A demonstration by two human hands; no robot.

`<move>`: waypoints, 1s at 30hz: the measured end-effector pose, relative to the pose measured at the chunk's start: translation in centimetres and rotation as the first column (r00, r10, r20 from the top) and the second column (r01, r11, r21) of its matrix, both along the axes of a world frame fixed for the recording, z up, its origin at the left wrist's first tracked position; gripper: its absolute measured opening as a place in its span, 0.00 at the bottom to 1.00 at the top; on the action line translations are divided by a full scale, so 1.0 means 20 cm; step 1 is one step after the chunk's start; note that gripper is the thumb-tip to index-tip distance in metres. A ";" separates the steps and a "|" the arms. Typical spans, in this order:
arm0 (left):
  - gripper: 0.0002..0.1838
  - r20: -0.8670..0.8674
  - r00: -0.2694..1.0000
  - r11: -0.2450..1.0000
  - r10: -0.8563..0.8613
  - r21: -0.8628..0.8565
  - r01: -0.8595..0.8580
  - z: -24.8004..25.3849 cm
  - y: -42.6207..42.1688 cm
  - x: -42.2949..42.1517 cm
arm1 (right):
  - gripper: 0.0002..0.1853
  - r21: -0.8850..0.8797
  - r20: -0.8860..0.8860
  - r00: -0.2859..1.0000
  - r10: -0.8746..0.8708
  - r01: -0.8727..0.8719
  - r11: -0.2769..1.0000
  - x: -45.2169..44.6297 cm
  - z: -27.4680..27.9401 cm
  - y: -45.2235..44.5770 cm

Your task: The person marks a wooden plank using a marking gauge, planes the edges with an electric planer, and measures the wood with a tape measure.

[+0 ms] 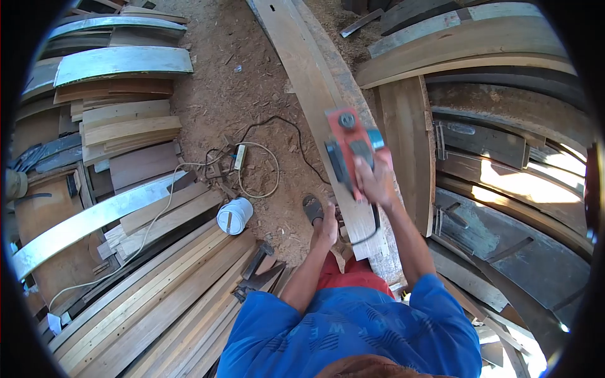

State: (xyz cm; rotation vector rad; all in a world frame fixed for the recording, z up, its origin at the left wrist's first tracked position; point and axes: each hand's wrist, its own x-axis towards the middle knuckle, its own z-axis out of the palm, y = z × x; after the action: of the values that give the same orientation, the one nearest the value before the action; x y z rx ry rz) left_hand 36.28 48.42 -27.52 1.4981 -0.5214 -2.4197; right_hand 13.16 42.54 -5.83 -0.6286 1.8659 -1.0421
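My right hand (377, 180) is wrapped round the rear handle of a red electric planer (346, 135), slightly blurred. The planer rests on a long, pale wooden board (309, 85) that runs away from me on a rough bench beam (340, 69). Beside the near end of the board, my left hand (327, 228) has its fingers stretched out and holds nothing. A dark power cord (365, 240) loops over the board's near end, close to my right forearm. The planer's sole is hidden against the wood.
Stacked planks (138, 277) lie at left, near a white bucket (234, 216). A power strip (240, 157) with tangled cords sits on the shaving-strewn ground (214, 94). More boards (466, 50) lean and lie along the right. My sandaled foot (312, 206) stands beside the bench.
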 end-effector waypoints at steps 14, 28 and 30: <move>0.41 -0.002 0.962 0.960 -0.272 -0.065 0.272 0.15 -0.01 0.13 | 0.26 -0.224 0.145 0.982 -0.124 0.155 0.962 -0.18 -0.03 -0.33; 0.36 0.133 0.961 0.880 -0.243 -0.386 0.276 0.11 0.21 0.06 | 0.34 -0.144 0.193 0.918 -0.346 0.376 0.915 0.19 0.17 0.96; 0.36 0.092 0.974 0.875 -0.208 -0.428 0.228 0.05 0.20 0.19 | 0.34 -0.143 0.190 0.920 -0.344 0.373 0.917 0.20 0.17 1.06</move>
State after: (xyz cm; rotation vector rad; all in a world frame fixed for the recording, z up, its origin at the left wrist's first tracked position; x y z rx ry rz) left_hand 40.16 52.33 -26.53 1.3519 -1.2123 -2.2173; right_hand 17.24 63.68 -2.38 -0.2900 1.7960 -1.4669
